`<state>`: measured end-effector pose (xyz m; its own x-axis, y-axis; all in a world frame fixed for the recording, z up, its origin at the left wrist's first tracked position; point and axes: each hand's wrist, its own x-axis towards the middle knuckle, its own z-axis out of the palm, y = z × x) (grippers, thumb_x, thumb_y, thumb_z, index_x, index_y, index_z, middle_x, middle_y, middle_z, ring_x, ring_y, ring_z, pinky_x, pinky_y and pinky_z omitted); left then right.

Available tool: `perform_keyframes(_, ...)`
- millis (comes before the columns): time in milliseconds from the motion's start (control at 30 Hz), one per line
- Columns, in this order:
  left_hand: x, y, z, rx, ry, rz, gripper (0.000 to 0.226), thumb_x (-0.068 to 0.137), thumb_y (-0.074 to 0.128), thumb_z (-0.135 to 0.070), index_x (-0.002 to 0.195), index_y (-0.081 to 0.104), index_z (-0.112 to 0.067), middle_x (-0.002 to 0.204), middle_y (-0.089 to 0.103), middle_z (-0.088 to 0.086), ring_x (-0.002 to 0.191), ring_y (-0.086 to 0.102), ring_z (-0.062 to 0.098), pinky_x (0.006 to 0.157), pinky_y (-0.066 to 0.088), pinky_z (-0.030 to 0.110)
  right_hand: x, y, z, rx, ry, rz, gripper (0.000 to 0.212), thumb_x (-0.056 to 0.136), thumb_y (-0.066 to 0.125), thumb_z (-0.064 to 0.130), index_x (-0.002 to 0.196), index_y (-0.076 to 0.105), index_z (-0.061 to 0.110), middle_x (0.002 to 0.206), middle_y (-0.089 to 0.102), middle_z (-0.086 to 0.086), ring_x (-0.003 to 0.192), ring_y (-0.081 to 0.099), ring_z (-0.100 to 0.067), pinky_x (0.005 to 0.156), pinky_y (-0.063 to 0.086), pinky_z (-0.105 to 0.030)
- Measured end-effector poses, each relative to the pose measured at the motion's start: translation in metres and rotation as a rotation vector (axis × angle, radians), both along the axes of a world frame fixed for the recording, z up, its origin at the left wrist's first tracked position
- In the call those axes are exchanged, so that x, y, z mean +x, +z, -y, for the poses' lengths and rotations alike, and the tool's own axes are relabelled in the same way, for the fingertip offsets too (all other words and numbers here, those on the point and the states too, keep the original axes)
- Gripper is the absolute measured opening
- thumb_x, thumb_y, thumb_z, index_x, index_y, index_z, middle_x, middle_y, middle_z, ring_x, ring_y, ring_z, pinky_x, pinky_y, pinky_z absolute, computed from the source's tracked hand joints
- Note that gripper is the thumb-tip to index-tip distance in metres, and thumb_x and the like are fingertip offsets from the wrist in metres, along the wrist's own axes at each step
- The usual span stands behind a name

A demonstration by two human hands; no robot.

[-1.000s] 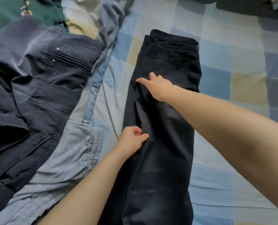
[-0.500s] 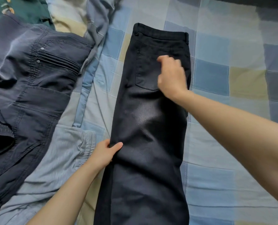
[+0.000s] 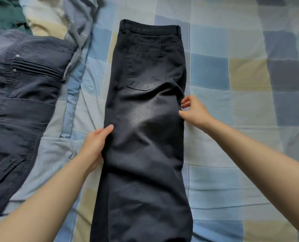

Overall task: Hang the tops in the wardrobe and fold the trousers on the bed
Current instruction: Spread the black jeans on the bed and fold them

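Leftmost, dark blue-grey trousers [image 3: 22, 95] lie crumpled over the checked bedspread [image 3: 232, 75]. Centre, the black trousers [image 3: 145, 137] lie folded lengthwise, waistband away; soft, limp cloth, probably best taken at the side edges. My left hand [image 3: 94, 147] grips their left edge, thumb on top, fingers tucked under. My right hand [image 3: 194, 110] is at the right edge, fingers loosely curled, holding nothing that I can see

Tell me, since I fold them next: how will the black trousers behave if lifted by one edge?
The black trousers will probably go floppy: the cloth already ripples between the left hand and the right hand. They look like a fairly heavy weave, so they should drape and sag. They are unlikely to slide, lying flat on the quilt.
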<state>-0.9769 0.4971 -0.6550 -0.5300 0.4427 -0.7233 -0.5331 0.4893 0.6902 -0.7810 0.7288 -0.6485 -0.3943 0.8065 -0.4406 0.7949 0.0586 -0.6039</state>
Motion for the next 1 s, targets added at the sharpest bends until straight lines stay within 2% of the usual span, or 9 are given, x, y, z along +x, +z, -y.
perform_keyframes(100, -0.016, 0.001, -0.032, 0.01, -0.036, -0.156, 0.017, 0.091, 0.065, -0.029, 0.092, 0.071, -0.014, 0.095, 0.074, 0.004, 0.088, 0.07, 0.015, 0.077, 0.055, 0.028, -0.009, -0.004, 0.005, 0.208, 0.333, 0.326, 0.06, 0.079, 0.069, 0.039, 0.124, 0.038, 0.014, 0.125, 0.04, -0.012, 0.105, 0.048, -0.035, 0.082, 0.043, -0.041)
perform_keyframes(233, -0.032, -0.011, -0.062, -0.034, -0.096, -0.329, 0.01, 0.094, 0.058, -0.021, 0.097, 0.065, -0.015, 0.092, 0.07, 0.003, 0.09, 0.066, 0.02, 0.082, 0.056, 0.032, 0.003, -0.013, 0.022, 0.648, 0.352, 0.201, 0.057, 0.078, 0.072, 0.023, 0.126, 0.043, 0.011, 0.115, 0.044, -0.015, 0.095, 0.047, -0.036, 0.075, 0.047, -0.045)
perform_keyframes(300, -0.037, -0.019, -0.064, -0.089, -0.135, -0.384, 0.014, 0.093, 0.057, -0.023, 0.102, 0.064, -0.016, 0.102, 0.07, 0.007, 0.098, 0.066, 0.026, 0.092, 0.054, 0.042, 0.019, -0.026, 0.024, 0.612, 0.395, 0.092, 0.043, 0.08, 0.064, 0.011, 0.121, 0.05, 0.008, 0.114, 0.046, -0.015, 0.098, 0.048, -0.036, 0.081, 0.047, -0.048)
perform_keyframes(400, -0.038, -0.024, -0.062, -0.118, -0.171, -0.44, 0.015, 0.095, 0.055, -0.023, 0.107, 0.062, -0.017, 0.108, 0.068, 0.009, 0.1, 0.064, 0.025, 0.094, 0.052, 0.041, 0.033, -0.039, 0.025, 0.435, 0.444, 0.122, 0.056, 0.082, 0.062, 0.023, 0.134, 0.044, 0.01, 0.127, 0.042, -0.013, 0.11, 0.043, -0.034, 0.093, 0.043, -0.044)
perform_keyframes(567, -0.034, -0.028, -0.064, -0.132, -0.197, -0.579, 0.014, 0.097, 0.052, -0.019, 0.105, 0.061, -0.011, 0.097, 0.063, 0.008, 0.088, 0.058, 0.02, 0.077, 0.044, 0.028, 0.024, -0.028, -0.002, 0.519, 0.389, 0.035, 0.024, 0.085, 0.048, 0.007, 0.106, 0.058, 0.01, 0.109, 0.056, -0.011, 0.094, 0.053, -0.034, 0.074, 0.042, -0.04)
perform_keyframes(633, -0.034, -0.029, -0.063, -0.129, -0.221, -0.642, 0.014, 0.096, 0.053, -0.018, 0.102, 0.061, -0.008, 0.096, 0.064, 0.01, 0.087, 0.058, 0.021, 0.077, 0.044, 0.028, 0.046, -0.024, -0.011, 0.587, 0.298, -0.087, 0.02, 0.081, 0.048, 0.004, 0.098, 0.059, 0.008, 0.097, 0.059, -0.013, 0.086, 0.055, -0.036, 0.071, 0.043, -0.043)
perform_keyframes(733, -0.028, -0.029, -0.065, -0.147, -0.337, -0.708, 0.021, 0.095, 0.057, -0.02, 0.106, 0.064, -0.004, 0.102, 0.068, 0.014, 0.093, 0.061, 0.028, 0.085, 0.048, 0.035, 0.092, -0.031, -0.006, 0.726, 0.356, 0.042, 0.019, 0.081, 0.045, 0.014, 0.093, 0.058, 0.009, 0.09, 0.058, -0.012, 0.082, 0.056, -0.037, 0.069, 0.042, -0.045)
perform_keyframes(867, -0.014, -0.029, -0.071, -0.195, -0.358, -0.659, 0.024, 0.09, 0.064, -0.03, 0.102, 0.064, -0.01, 0.097, 0.068, 0.007, 0.096, 0.063, 0.028, 0.087, 0.049, 0.037, 0.108, -0.047, 0.002, 0.348, 0.153, 0.222, 0.027, 0.082, 0.047, -0.002, 0.102, 0.055, 0.014, 0.102, 0.058, -0.011, 0.09, 0.055, -0.033, 0.077, 0.045, -0.041)
perform_keyframes(1000, -0.01, -0.024, -0.067, -0.097, -0.272, -0.455, 0.032, 0.086, 0.071, -0.035, 0.108, 0.067, -0.012, 0.097, 0.07, 0.002, 0.089, 0.065, 0.017, 0.082, 0.053, 0.032, 0.08, -0.034, -0.012, -0.196, -0.571, -0.105, 0.002, 0.085, 0.053, 0.016, 0.084, 0.054, 0.015, 0.085, 0.06, -0.011, 0.067, 0.058, -0.026, 0.064, 0.049, -0.034)
